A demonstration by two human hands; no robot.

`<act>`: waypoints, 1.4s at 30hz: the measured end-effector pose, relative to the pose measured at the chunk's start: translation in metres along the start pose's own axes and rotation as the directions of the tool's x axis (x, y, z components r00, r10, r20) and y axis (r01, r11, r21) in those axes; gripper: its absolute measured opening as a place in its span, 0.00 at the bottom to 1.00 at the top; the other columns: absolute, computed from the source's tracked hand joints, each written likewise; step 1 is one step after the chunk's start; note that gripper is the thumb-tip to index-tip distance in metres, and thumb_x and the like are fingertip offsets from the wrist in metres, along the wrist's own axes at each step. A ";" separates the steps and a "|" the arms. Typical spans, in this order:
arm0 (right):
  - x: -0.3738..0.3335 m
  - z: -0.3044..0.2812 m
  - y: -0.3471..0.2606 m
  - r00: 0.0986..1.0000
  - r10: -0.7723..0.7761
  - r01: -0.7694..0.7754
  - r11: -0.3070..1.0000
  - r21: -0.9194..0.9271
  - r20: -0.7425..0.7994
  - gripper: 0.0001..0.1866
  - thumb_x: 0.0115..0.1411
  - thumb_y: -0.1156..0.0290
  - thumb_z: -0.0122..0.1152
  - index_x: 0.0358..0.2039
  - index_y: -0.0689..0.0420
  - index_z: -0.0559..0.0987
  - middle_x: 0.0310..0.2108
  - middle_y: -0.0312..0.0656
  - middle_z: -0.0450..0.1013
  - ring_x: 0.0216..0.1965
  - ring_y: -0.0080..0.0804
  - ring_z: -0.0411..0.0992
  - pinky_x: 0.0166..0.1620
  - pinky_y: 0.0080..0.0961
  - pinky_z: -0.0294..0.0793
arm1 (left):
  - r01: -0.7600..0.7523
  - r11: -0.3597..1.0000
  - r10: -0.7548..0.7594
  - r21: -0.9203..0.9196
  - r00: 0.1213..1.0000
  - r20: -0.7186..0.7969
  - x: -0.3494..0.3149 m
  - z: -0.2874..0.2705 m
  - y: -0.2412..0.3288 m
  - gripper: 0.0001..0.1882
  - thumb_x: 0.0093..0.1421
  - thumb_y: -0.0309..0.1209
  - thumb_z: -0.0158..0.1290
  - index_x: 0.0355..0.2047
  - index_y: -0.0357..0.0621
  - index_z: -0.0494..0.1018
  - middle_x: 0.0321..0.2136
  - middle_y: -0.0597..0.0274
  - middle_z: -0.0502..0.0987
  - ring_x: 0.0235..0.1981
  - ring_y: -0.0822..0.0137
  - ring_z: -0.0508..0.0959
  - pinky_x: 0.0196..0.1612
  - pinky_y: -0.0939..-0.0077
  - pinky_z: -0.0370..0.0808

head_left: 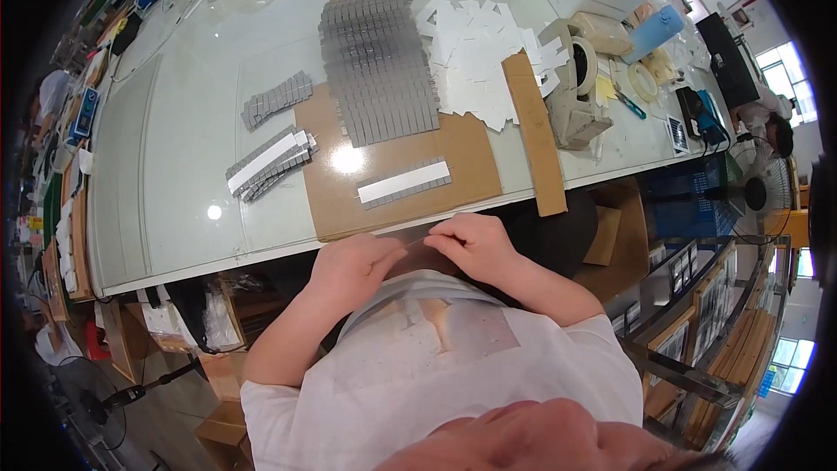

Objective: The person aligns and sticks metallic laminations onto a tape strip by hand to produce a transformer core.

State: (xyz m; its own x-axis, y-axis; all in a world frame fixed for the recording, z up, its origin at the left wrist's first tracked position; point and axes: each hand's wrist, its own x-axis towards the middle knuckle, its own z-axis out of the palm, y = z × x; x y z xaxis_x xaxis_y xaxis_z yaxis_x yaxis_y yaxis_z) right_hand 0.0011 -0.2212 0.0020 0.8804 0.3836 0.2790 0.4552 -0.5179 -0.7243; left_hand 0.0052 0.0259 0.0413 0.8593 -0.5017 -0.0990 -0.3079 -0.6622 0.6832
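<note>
Just off the table's near edge, my left hand [353, 270] and my right hand [477, 246] are close together, the fingertips of each pinched. Something thin and faint seems to run between them, too small to name. Beyond them, on a brown board [471, 161], lies a grey segmented strip with a white strip [404, 183] along it. Left of the board is a small stack of similar grey and white strips [272, 161], with bare grey strips [277, 100] behind. A long overlapping row of grey segmented pieces [379, 70] covers the board's far part.
White paper-like strips [475, 61] are heaped behind the board. A brown cardboard strip [534, 135] overhangs the near edge at right, beside a tape dispenser [571, 122]. Farther right are a blue bottle [656, 33] and a green-handled cutter [629, 105]. A fan [757, 192] stands beyond the table.
</note>
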 end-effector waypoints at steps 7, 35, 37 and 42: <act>-0.002 0.000 0.008 0.941 0.320 -0.286 0.927 0.244 -0.112 0.08 0.62 0.69 0.71 0.35 0.60 0.84 0.27 0.42 0.78 0.26 0.32 0.75 0.32 0.26 0.74 | -0.046 0.998 0.036 -0.051 0.982 -0.185 0.005 0.010 -0.009 0.08 0.66 0.30 0.56 0.42 0.43 0.81 0.34 0.52 0.81 0.37 0.50 0.81 0.39 0.59 0.78; -0.003 -0.002 -0.001 0.904 0.423 -0.426 0.883 0.198 0.059 0.11 0.60 0.65 0.72 0.33 0.60 0.86 0.25 0.42 0.80 0.26 0.29 0.77 0.32 0.25 0.77 | -0.105 0.993 0.088 -0.049 0.960 -0.268 0.002 0.024 -0.005 0.05 0.62 0.30 0.63 0.36 0.43 0.83 0.27 0.54 0.80 0.27 0.54 0.82 0.31 0.67 0.78; -0.004 -0.001 0.001 0.895 0.446 -0.438 0.864 0.249 0.025 0.11 0.59 0.65 0.74 0.33 0.61 0.86 0.25 0.41 0.79 0.24 0.24 0.76 0.31 0.23 0.76 | -0.086 0.994 0.069 -0.061 0.967 -0.246 0.003 0.022 -0.006 0.05 0.62 0.30 0.63 0.36 0.43 0.83 0.28 0.54 0.81 0.28 0.54 0.82 0.32 0.67 0.78; -0.001 -0.002 0.003 0.886 0.452 -0.398 0.855 0.332 -0.103 0.10 0.61 0.68 0.72 0.34 0.62 0.85 0.24 0.40 0.78 0.24 0.22 0.74 0.30 0.22 0.74 | -0.105 0.994 0.096 -0.020 0.958 -0.272 0.009 0.019 -0.009 0.06 0.64 0.30 0.60 0.39 0.44 0.83 0.31 0.54 0.82 0.31 0.51 0.82 0.35 0.60 0.79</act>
State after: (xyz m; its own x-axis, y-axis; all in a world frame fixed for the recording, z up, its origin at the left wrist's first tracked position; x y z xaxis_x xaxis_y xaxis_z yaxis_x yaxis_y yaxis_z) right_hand 0.0021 -0.2245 0.0007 0.9995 0.0270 -0.0153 -0.0051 -0.3421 -0.9397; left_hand 0.0077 0.0171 0.0204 0.9044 -0.3927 0.1672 -0.3883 -0.5945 0.7041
